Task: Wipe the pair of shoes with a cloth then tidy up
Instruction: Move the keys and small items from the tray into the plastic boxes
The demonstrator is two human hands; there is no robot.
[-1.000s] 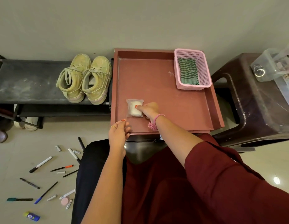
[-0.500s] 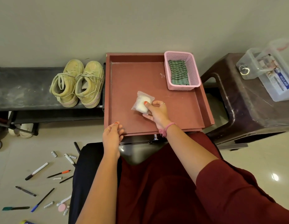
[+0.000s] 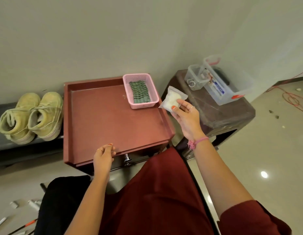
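Head view looks down at a red tray (image 3: 103, 116) with low walls, set against a plain pale wall. My floor is shiny tile. At 9 o'clock a dark bench (image 3: 5, 143) holds the shoes (image 3: 31, 116). They are yellow-green, soft and dusty, with laces. They sit side by side, touching, toes toward me and a bit to the right, heels toward the wall. At 1 o'clock on the tray sits a pink basket (image 3: 140, 89) with tiny holes. A green striped cloth (image 3: 139, 93) lies folded in it, long way pointing from me to the wall. At 2 o'clock a dark brown stool (image 3: 220, 114) holds clear boxes (image 3: 220, 82).

My right hand (image 3: 187, 119) is up past the tray's right edge, thumb and fingers pinched on a small clear bag (image 3: 171, 100) with something white inside. My left hand (image 3: 104, 157) rests at the tray's near rim, fingers curled loosely, holding nothing. Pens (image 3: 17, 226) lie on the floor at 8 o'clock.
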